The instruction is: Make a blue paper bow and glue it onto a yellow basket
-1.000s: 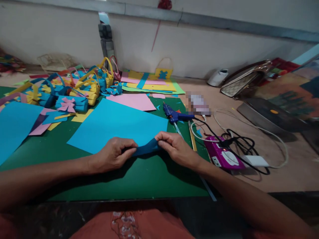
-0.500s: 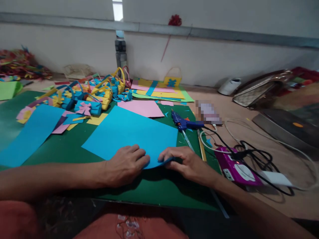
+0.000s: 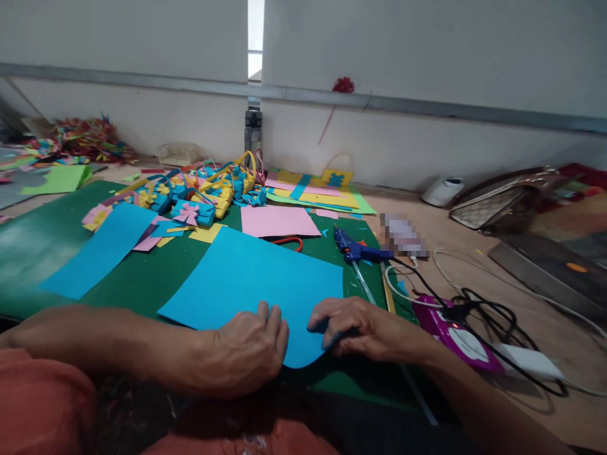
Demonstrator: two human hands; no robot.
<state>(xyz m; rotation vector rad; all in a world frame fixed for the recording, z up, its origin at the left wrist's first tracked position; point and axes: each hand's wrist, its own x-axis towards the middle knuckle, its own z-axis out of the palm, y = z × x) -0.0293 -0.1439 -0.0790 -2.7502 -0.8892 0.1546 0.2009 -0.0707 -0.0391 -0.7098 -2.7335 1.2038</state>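
Note:
A large blue sheet of paper (image 3: pixel 256 272) lies in front of me on the green cutting mat (image 3: pixel 156 268), its near edge lifted and curved. My left hand (image 3: pixel 251 344) is closed on the near edge, fingers curled over the top of the sheet. At the near right corner, my right hand (image 3: pixel 355 325) has its bent fingers and thumb closed round the paper. Just beyond the sheet's far edge, a red loop handle (image 3: pixel 290 241) shows; the rest of it is hidden under the paper. A pink sheet (image 3: pixel 279 220) lies behind.
A blue glue gun (image 3: pixel 353 245) and a purple power strip (image 3: pixel 459 332) with tangled cables sit on the right. Small paper baskets (image 3: pixel 194 212) crowd the back left, beside a blue strip (image 3: pixel 102 249). A phone (image 3: pixel 403 235), a bottle (image 3: pixel 253 136) and stacked paper (image 3: pixel 317 189) are farther back.
Both hands have drawn the blue sheet nearer to me, and its near edge hangs lower. The red handle behind it has come into sight. The view has tilted up and left.

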